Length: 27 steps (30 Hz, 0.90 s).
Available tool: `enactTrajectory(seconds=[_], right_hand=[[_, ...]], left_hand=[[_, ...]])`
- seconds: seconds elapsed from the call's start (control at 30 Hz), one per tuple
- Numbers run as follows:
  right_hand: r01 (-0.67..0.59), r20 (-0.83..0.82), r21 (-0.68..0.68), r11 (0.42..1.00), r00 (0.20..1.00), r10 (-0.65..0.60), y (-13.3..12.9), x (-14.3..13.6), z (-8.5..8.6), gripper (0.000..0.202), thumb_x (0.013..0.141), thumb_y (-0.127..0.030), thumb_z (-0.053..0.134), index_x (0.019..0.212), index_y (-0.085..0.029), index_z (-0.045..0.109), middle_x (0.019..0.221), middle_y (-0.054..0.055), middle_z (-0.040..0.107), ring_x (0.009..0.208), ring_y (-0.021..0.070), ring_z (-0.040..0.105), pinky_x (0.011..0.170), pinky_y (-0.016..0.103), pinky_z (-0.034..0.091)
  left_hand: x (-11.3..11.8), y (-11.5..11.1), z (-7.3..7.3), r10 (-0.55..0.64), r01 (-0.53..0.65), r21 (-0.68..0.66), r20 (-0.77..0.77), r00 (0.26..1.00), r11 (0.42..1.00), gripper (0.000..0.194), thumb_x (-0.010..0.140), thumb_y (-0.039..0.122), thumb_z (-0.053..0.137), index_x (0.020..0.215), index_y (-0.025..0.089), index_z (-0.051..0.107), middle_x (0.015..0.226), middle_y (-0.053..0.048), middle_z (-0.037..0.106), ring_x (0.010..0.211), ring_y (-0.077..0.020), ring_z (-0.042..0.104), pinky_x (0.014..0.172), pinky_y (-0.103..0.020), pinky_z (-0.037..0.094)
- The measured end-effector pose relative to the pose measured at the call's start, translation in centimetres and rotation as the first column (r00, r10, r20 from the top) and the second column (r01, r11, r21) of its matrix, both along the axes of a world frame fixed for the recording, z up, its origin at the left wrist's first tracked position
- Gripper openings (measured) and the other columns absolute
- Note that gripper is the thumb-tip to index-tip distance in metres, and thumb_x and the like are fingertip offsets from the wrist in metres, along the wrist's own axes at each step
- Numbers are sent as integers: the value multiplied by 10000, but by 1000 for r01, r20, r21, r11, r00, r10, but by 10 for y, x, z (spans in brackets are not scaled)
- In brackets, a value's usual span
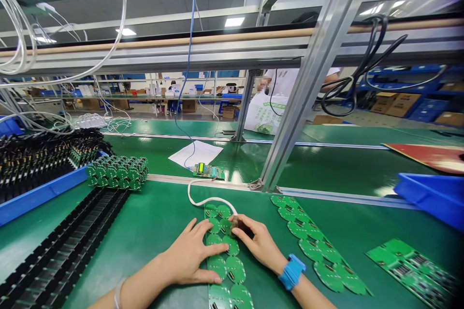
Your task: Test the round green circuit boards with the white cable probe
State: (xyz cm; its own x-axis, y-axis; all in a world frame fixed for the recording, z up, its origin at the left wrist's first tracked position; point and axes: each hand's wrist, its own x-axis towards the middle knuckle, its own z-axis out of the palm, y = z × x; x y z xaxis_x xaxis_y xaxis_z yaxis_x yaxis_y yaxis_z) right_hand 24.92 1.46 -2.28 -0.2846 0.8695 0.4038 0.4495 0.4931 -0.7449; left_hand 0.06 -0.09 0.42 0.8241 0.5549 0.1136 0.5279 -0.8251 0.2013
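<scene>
Left hand [190, 253]: fingers spread, pressing round-segment PCB panel [235, 269] | Right hand [255, 239]: fingers pinching cabled probe connector [234, 224]

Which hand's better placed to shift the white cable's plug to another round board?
Probably the right hand: its thumb and fingers grip the brownish plug on the white cable. The left hand is spread over the board strip, seemingly steadying it.

middle board strip [235, 270]: cut off below | cable tip [235, 222]: partly hidden by right fingers [247, 238]
</scene>
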Motion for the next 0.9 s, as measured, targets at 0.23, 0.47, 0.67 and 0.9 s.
enactTrajectory(seconds=[0.23,0.47,0.67,0.9], right_hand=[[4,7,-22,1000,1000,-4,-1,0,0,196,929,-347,530,983,-188,631,862,54,699,777,209,640,752,291,494],[39,-56,-37,999,998,-41,-3,0,3,250,922,-381,519,999,-168,624,792,46,671,711,195,618,690,283,498],[-8,-37,-59,998,999,6,-7,-1,7,254,902,-414,545,910,-177,636,759,34,660,668,178,587,654,275,485],[-41,-26,-78,996,999,39,-8,-1,5,276,896,-421,562,942,-166,657,684,15,631,617,166,563,607,261,466]], left_hand=[[0,0,-2,-2,2,11,12,1000,1000,695,866,761,422,1443,373,408,1417,-162,438,1359,-372,361,1069,-644,291],[1,1,2,46,-45,21,-38,998,999,670,874,679,534,1448,362,399,1430,-162,423,1358,-386,357,1061,-657,292],[-1,4,6,97,-97,1,-55,994,995,664,870,542,644,1454,355,391,1465,-143,395,1378,-381,331,1082,-640,282],[-1,5,4,91,-92,-12,-42,995,996,672,869,553,638,1459,359,381,1485,-136,377,1385,-383,321,1085,-643,272]])
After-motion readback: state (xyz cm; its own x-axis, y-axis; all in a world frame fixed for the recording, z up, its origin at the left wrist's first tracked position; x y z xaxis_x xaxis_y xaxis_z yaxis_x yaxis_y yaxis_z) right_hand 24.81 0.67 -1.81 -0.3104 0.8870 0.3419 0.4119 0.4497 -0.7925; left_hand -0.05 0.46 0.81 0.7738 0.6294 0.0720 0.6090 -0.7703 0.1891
